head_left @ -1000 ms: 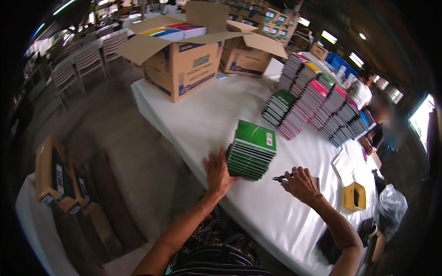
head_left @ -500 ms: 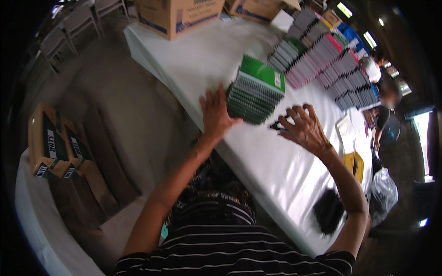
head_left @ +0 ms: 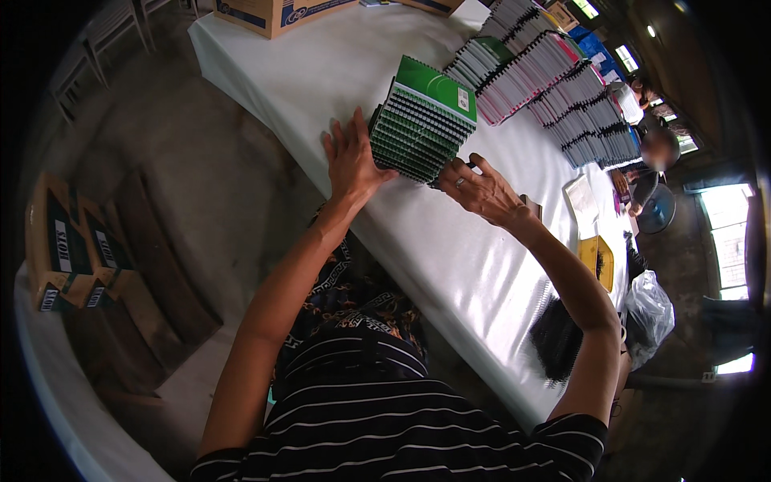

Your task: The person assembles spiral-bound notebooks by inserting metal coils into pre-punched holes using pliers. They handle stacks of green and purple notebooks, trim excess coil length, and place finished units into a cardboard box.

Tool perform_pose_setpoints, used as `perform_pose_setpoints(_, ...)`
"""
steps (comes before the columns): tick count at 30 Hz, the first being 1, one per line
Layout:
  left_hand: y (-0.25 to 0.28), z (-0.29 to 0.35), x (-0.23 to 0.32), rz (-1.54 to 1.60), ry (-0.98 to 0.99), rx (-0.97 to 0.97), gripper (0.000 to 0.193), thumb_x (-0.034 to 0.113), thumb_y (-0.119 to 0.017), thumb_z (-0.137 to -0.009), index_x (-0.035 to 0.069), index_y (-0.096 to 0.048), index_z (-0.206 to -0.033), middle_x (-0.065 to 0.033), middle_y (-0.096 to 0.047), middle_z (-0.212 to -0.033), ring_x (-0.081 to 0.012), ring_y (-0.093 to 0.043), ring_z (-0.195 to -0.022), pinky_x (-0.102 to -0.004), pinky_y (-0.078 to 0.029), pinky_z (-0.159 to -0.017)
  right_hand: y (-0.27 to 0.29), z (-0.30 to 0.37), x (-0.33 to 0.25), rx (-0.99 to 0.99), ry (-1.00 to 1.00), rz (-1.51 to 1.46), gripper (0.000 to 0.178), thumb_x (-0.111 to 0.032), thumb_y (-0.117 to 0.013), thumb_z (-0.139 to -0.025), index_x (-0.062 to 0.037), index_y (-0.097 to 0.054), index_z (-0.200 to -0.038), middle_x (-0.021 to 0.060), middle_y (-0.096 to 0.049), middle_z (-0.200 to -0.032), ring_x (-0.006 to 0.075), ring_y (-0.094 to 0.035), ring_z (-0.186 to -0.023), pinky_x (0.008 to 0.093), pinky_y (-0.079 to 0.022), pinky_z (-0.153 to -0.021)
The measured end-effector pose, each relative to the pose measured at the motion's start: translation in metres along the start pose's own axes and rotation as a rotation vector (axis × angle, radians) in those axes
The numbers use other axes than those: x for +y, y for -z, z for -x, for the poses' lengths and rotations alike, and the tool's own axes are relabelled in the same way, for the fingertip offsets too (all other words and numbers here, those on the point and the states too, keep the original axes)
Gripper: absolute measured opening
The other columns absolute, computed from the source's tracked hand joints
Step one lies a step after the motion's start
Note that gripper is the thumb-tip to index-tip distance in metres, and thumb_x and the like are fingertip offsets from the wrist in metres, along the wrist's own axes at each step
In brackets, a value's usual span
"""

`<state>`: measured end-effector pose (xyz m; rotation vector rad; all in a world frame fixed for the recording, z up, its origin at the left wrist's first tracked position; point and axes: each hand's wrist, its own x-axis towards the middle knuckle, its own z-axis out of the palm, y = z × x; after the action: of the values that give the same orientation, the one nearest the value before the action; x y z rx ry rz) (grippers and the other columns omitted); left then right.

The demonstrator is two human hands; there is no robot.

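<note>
A stack of green-covered spiral notebooks point(head_left: 430, 84) stands on the white-covered table point(head_left: 309, 88), their bound edges facing me. My left hand point(head_left: 353, 165) rests at the stack's left side, fingers spread and thumb by its lower near edge, holding nothing. At the lower right corner of the stack is my right hand point(head_left: 478, 189), its fingers curled around a small black tool point(head_left: 438, 183). Most of that tool is hidden by the fingers, so its exact kind does not show. The tool's tip is close to the bindings; whether it touches them I cannot tell.
Several rows of stacked spiral notebooks point(head_left: 538, 76) fill the far right. A cardboard box point(head_left: 281, 14) stands at the back. Along the right lie a yellow tray point(head_left: 596, 261), black binding coils point(head_left: 556, 341) and a clear plastic bag point(head_left: 649, 309). Another person point(head_left: 654, 153) is beyond.
My right hand with the black tool has moved left, from apart from the stack to its lower right corner. My left hand stays beside the stack. The whole view has shifted slightly.
</note>
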<state>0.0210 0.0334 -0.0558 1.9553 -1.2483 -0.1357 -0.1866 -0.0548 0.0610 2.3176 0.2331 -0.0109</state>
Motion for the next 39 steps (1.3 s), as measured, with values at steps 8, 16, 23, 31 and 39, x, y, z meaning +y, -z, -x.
perform_pose_setpoints(8,0.000,0.001,-0.001,-0.004,-0.027,0.024,0.123,0.039,-0.087,-0.059,0.002,-0.010,-0.149,-0.0193,-0.049,-0.135,-0.0455,-0.024,-0.137,-0.0580,-0.014,-0.111,0.003,-0.006,-0.032,-0.239,-0.305,-0.170,0.015,-0.020,-0.060,-0.084,-0.0087,-0.061,-0.094,0.0006,-0.059,-0.091,0.0143,-0.054,-0.092,0.0285,-0.042,-0.079)
perform_pose_setpoints(16,0.007,0.002,0.007,0.056,0.015,0.041,0.122,0.042,-0.086,-0.060,0.001,-0.013,-0.148,-0.0222,-0.041,-0.141,-0.0492,-0.023,-0.136,-0.0604,-0.013,-0.111,0.026,-0.006,-0.005,-0.064,-0.338,-0.264,0.027,-0.028,-0.070,-0.080,-0.0093,-0.062,-0.097,0.0019,-0.060,-0.098,0.0166,-0.054,-0.099,0.0389,-0.040,-0.096)
perform_pose_setpoints(23,0.006,0.001,0.009,0.022,0.005,0.018,0.122,0.042,-0.086,-0.060,0.003,-0.012,-0.149,-0.0217,-0.039,-0.143,-0.0508,-0.024,-0.135,-0.0621,-0.013,-0.111,0.008,0.005,0.008,-0.025,-0.134,-0.187,0.022,-0.017,-0.064,-0.085,-0.0155,-0.058,-0.106,-0.0028,-0.053,-0.104,0.0116,-0.048,-0.104,0.0379,-0.038,-0.101)
perform_pose_setpoints(31,0.002,0.001,0.005,-0.007,-0.017,0.029,0.120,0.045,-0.085,-0.060,0.003,-0.015,-0.148,-0.0203,-0.042,-0.141,-0.0516,-0.025,-0.134,-0.0623,-0.015,-0.109,0.009,0.002,-0.008,-0.081,-0.169,-0.150,0.012,-0.018,-0.061,-0.086,-0.0102,-0.061,-0.096,-0.0016,-0.059,-0.092,0.0111,-0.055,-0.093,0.0280,-0.044,-0.084)
perform_pose_setpoints(39,0.007,0.003,0.006,0.025,-0.025,0.088,0.121,0.045,-0.084,-0.061,0.004,-0.013,-0.149,-0.0224,-0.034,-0.146,-0.0513,-0.021,-0.136,-0.0640,-0.015,-0.109,0.032,-0.007,0.000,-0.210,-0.306,-0.193,0.033,-0.034,-0.066,-0.084,-0.0084,-0.058,-0.103,0.0041,-0.059,-0.105,0.0161,-0.052,-0.106,0.0366,-0.038,-0.097)
